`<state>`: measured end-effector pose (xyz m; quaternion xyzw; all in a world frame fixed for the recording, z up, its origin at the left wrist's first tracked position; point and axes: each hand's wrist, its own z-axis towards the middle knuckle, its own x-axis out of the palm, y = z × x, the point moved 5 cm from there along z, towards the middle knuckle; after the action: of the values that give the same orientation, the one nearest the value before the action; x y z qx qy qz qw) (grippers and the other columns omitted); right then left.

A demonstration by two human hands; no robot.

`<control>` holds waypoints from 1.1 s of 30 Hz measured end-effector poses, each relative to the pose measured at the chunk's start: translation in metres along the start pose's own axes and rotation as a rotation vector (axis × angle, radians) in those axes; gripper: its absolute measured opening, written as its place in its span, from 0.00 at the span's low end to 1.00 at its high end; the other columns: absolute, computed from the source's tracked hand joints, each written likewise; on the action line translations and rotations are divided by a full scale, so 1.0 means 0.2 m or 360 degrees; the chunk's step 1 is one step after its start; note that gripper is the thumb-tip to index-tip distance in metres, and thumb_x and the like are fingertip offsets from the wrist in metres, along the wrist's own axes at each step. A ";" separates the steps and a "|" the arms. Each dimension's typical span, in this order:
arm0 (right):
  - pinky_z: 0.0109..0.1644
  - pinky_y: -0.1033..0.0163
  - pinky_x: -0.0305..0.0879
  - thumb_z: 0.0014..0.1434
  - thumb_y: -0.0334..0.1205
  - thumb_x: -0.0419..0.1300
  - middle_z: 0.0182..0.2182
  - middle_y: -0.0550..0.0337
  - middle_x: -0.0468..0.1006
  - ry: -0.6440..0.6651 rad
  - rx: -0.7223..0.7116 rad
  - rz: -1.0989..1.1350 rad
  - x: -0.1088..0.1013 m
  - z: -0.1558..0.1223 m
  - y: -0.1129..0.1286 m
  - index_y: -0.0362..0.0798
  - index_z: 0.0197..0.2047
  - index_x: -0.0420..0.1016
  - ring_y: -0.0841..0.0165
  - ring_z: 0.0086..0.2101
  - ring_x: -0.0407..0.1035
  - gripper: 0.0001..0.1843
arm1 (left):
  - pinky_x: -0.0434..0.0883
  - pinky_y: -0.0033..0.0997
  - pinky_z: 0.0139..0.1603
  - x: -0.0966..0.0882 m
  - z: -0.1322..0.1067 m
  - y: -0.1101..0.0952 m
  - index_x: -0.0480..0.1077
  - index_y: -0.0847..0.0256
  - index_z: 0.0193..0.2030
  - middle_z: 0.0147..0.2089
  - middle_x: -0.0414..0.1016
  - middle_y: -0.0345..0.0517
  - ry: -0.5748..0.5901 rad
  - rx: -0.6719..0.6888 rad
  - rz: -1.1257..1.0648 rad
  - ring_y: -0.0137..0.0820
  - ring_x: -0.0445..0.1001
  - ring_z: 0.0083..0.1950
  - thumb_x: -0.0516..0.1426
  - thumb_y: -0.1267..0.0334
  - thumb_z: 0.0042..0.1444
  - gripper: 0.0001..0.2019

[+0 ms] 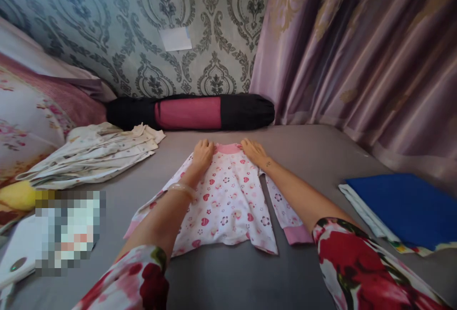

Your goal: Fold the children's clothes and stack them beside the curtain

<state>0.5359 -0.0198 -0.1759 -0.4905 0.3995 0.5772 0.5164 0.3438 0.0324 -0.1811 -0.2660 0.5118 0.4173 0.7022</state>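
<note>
A small white long-sleeved top (228,205) with pink hearts and pink cuffs lies flat on the grey bed (307,153), its pink collar pointing away from me. My left hand (203,154) rests on the left shoulder of the top, fingers curled and pinching the fabric. My right hand (254,151) lies on the right shoulder by the collar, fingers bent down onto the cloth. Both sleeves of the top spread down along my forearms. A pale bangle (182,189) sits on my left wrist.
A pile of pale printed clothes (96,155) lies at the left. A black and pink bolster (189,111) runs along the wallpapered wall. A blue folded cloth (407,207) sits at the right near the curtain (357,48). Floral pillows (32,110) stand at the far left.
</note>
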 end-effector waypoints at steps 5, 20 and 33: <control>0.49 0.61 0.58 0.71 0.45 0.44 0.48 0.47 0.72 0.0020 -0.0015 0.0163 0.05 0.08 -0.04 0.45 0.48 0.69 0.61 0.48 0.67 0.18 | 0.60 0.42 0.46 0.04 0.05 0.02 0.70 0.64 0.46 0.47 0.70 0.62 0.0050 0.0087 0.0089 0.46 0.66 0.49 0.43 0.61 0.66 0.16; 0.36 0.65 0.69 0.60 0.54 0.59 0.35 0.55 0.80 0.0848 0.1150 0.2182 -0.01 -0.36 -0.39 0.46 0.39 0.73 0.68 0.32 0.73 0.18 | 0.66 0.36 0.54 0.00 0.08 -0.56 0.70 0.60 0.45 0.47 0.75 0.50 0.0129 0.0656 -0.0804 0.35 0.71 0.50 0.44 0.66 0.64 0.14; 0.47 0.58 0.64 0.54 0.26 0.57 0.49 0.46 0.73 0.0464 0.0516 0.0371 -0.24 -0.51 -0.39 0.46 0.55 0.66 0.57 0.46 0.69 0.24 | 0.61 0.41 0.65 0.14 0.02 -0.70 0.66 0.64 0.57 0.59 0.70 0.57 -0.0026 0.0537 -0.0928 0.38 0.66 0.61 0.45 0.61 0.65 0.19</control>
<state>0.6272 -0.1162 -0.1463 -0.4300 0.6111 0.4842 0.4553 0.4700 -0.0277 -0.2131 -0.2778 0.4703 0.1104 0.8303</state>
